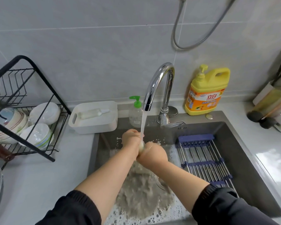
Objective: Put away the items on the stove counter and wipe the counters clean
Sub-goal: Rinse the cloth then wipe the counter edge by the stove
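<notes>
Here, over the grey sink (234, 143), the left hand (131, 140) and the right hand (154, 153) meet under the tap (159, 85). Water (143, 122) runs down onto them. Both hands have their fingers curled tight round a small pale cloth (141, 146), squeezed between them so only a bit shows. Foamy water lies in the sink below the arms.

A blue and metal rack (204, 159) sits across the right side of the sink. On the far edge stand a yellow soap jug (206, 95) and a clear bottle with a green pump (135, 111). A white box (94, 117) sits on the bench (39, 176) to the left. Further left, a black dish rack (44, 88) holds bowls (45, 112).
</notes>
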{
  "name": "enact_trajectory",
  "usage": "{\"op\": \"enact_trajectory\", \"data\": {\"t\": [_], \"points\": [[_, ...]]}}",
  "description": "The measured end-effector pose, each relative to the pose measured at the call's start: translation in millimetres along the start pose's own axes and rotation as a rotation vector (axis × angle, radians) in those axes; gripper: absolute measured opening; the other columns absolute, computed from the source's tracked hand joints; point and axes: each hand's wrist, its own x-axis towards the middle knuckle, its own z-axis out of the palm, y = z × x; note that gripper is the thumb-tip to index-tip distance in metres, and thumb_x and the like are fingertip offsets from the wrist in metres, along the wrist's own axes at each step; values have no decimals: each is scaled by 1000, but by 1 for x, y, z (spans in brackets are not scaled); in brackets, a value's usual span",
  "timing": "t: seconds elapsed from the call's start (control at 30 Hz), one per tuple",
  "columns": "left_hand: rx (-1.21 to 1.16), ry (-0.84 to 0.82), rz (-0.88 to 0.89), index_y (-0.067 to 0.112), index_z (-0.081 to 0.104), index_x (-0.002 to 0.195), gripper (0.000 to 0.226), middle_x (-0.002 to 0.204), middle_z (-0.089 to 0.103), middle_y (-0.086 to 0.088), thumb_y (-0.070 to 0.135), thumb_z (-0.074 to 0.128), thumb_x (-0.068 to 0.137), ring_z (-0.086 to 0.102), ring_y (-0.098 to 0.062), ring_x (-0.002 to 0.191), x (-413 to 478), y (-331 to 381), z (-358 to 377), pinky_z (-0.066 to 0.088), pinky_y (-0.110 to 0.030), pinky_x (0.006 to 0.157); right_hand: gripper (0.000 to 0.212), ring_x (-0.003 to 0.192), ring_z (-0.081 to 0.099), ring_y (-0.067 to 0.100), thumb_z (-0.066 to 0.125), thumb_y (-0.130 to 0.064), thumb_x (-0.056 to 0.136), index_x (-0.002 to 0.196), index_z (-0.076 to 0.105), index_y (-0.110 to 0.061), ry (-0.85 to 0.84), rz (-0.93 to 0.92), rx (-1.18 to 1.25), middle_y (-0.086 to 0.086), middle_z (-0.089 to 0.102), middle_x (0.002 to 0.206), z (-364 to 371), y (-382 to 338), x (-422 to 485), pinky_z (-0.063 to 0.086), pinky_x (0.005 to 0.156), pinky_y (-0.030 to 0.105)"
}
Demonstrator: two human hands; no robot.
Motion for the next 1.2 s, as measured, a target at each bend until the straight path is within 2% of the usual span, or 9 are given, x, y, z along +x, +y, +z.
{"op": "enact_trajectory", "data": {"t": [0.13,0.27,0.43,0.53,0.7,0.83,0.93,1.07,1.2], "points": [[-112,-31,55,12,60,111,22,108,63,-13,4,53,92,57,-26,89,-8,-5,4,48,-35,88,22,89,64,26,54,-25,80,99,61,-15,-16,-67,-66,4,67,96,-15,11,3,45,67,27],[-176,-102,-13,7,53,125,35,119,59,-16,29,42,100,58,-33,107,-12,-10,-5,46,-43,97,48,80,60,16,68,-8,77,119,45,-12,-329,-10,526,7,54,113,-30,38,5,54,69,29],[312,1,42,2,62,101,60,93,64,-9,58,42,93,59,-25,65,-16,-18,-32,49,-30,59,15,64,61,20,51,4,92,106,53,0,-452,-1,1104,15,58,88,-37,48,-3,56,57,28],[-74,-248,13,11,67,96,41,80,66,-8,50,66,81,56,-19,61,-16,-21,-34,38,-24,49,25,34,39,11,42,-20,100,87,56,-5,-332,147,1136,9,48,63,-24,41,2,31,35,18],[-418,-570,113,-1,63,102,20,98,68,-20,13,57,88,66,-27,82,-24,-22,-34,53,-28,59,34,36,28,13,42,-28,97,71,51,-9,-97,294,1107,4,38,53,-18,28,12,21,42,18],[-427,-387,57,1,62,110,41,102,68,-20,37,50,94,64,-34,97,-16,-29,-36,55,-37,81,32,73,63,25,44,-36,97,107,53,-7,-46,142,1067,12,59,93,-22,22,0,55,61,36],[-201,-80,-46,10,66,96,58,98,69,-14,62,41,91,66,-32,93,-16,-29,-24,53,-41,88,41,111,54,22,44,-36,97,133,39,-18,133,-39,832,4,49,124,-8,6,-12,46,91,35],[-104,14,-63,9,70,91,73,95,71,-11,68,27,90,65,-31,95,-24,-29,-11,49,-44,94,36,101,56,22,38,-41,96,107,60,-15,319,34,643,4,57,114,8,-15,-22,38,75,30],[-342,-63,-129,6,67,88,39,89,70,-13,38,46,92,66,-30,84,-21,-28,-17,54,-40,83,39,83,61,24,39,-44,91,86,61,-12,370,111,642,5,65,86,1,-27,-18,50,78,39]]}}
